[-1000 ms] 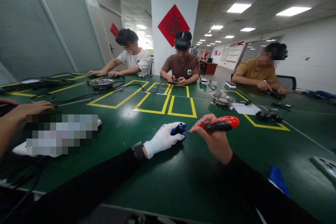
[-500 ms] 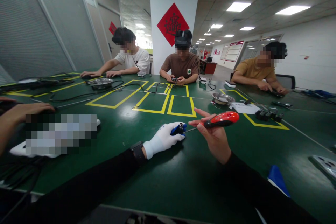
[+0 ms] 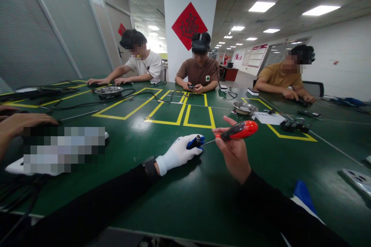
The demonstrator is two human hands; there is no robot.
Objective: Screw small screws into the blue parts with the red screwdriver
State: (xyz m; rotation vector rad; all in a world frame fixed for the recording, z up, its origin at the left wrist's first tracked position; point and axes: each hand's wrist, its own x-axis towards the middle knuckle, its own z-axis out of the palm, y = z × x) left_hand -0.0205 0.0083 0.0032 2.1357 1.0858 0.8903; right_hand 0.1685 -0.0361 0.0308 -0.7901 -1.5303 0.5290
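My left hand [image 3: 181,149], in a white glove with blue fingertips, is closed around a small black part [image 3: 197,141] whose metal end points up. I cannot make out its exact kind, since the fingers cover most of it. In my bare right hand [image 3: 234,153] is a screwdriver [image 3: 242,129] with a red and black handle, held between thumb and fingers while some fingers stick out. Its thin shaft runs left to the black part; whether the tip touches it is hidden by the glove.
Yellow tape [image 3: 199,126] marks boxes on the green table [image 3: 185,197]. Metal bowls [image 3: 245,108], a paper sheet [image 3: 269,118] and several black parts [image 3: 295,125] lie farther off. A blue-white glove [image 3: 305,197] is beside my right arm. Co-workers sit around; another person's hand [image 3: 29,123] is at left.
The screwdriver handle and my right hand have shifted slightly left and turned a little. My left hand keeps its grip on the black part. The whole view has drifted slightly.
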